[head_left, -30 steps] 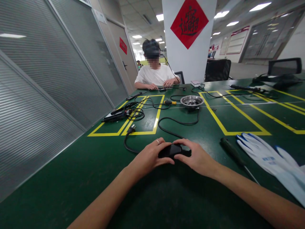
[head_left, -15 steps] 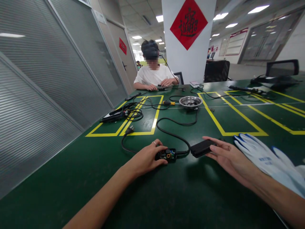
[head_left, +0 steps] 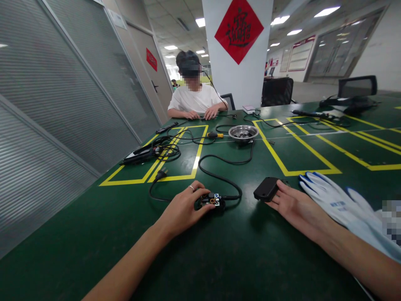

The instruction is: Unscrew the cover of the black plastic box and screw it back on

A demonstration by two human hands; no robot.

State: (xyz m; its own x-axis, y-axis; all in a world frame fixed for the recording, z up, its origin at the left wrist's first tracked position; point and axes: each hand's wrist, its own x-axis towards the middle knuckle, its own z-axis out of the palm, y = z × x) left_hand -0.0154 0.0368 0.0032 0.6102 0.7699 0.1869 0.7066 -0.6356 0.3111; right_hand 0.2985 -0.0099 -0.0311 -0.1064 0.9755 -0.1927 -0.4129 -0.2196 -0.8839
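My left hand (head_left: 189,205) pinches a circuit board (head_left: 212,201) between thumb and fingers, low over the green table. The board shows a copper-coloured coil and a white label, and a black casing around it is partly hidden. Black cables run from both ends, one to a plug (head_left: 161,174), the other curving toward a steel bowl (head_left: 243,133). To the right, my right hand (head_left: 291,200) grips a black plastic cover (head_left: 265,189) by its right end, above the table and apart from the board.
White gloves with blue edging (head_left: 338,205) lie beside my right forearm. A yellow-handled screwdriver (head_left: 215,135) lies left of the bowl, which holds small dark parts. Coiled cables and a black device (head_left: 138,156) are at the left. Across the table sits a person (head_left: 196,100) with both hands on it.
The cover in my right hand has turned, so a different face shows. The board under my left fingers has shifted and a white label now shows. The whole view has swung slightly right.
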